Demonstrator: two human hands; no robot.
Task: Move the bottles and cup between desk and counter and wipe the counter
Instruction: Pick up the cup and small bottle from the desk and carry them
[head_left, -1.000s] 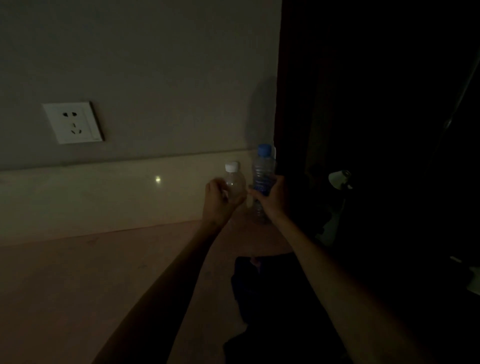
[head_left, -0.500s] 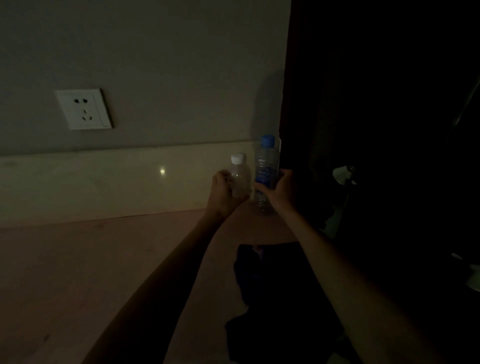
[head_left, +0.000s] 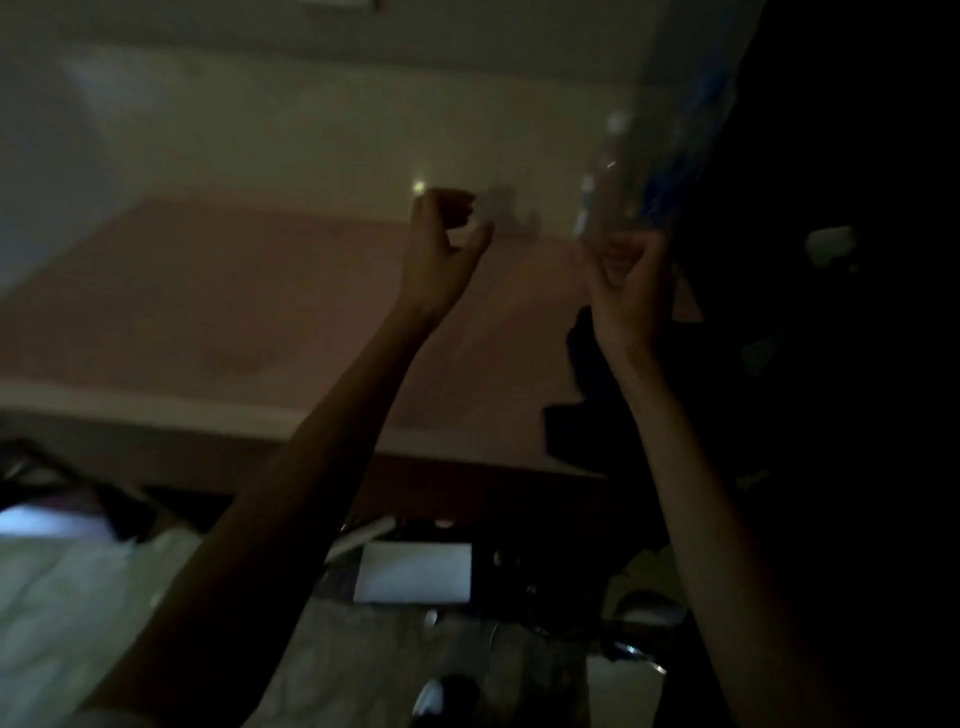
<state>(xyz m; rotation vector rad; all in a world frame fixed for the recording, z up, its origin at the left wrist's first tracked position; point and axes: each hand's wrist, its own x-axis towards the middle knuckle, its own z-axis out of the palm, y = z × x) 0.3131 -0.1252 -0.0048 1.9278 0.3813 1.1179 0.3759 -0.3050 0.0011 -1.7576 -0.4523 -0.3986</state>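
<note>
The view is dark and blurred. My left hand (head_left: 441, 244) hovers over the pink counter (head_left: 234, 291), fingers curved in a C with the thumb apart, and holds nothing. My right hand (head_left: 628, 280) is raised at the counter's right end and grips the base of the blue-labelled bottle (head_left: 670, 171), which tilts up and to the right. The clear bottle with a white cap (head_left: 602, 176) shows as a smear right beside it, above the same hand. I cannot tell whether that hand holds it too. No cup is in sight.
A dark cloth-like shape (head_left: 582, 374) lies on the counter's right part, under my right forearm. A pale backsplash (head_left: 311, 130) runs behind the counter. Below the counter's front edge lie a white rectangular object (head_left: 415, 571) and dark clutter. The right side is black.
The camera has tilted down. My left hand has let go of the white-capped bottle and moved left. Both bottles now appear lifted and tilted at my right hand.
</note>
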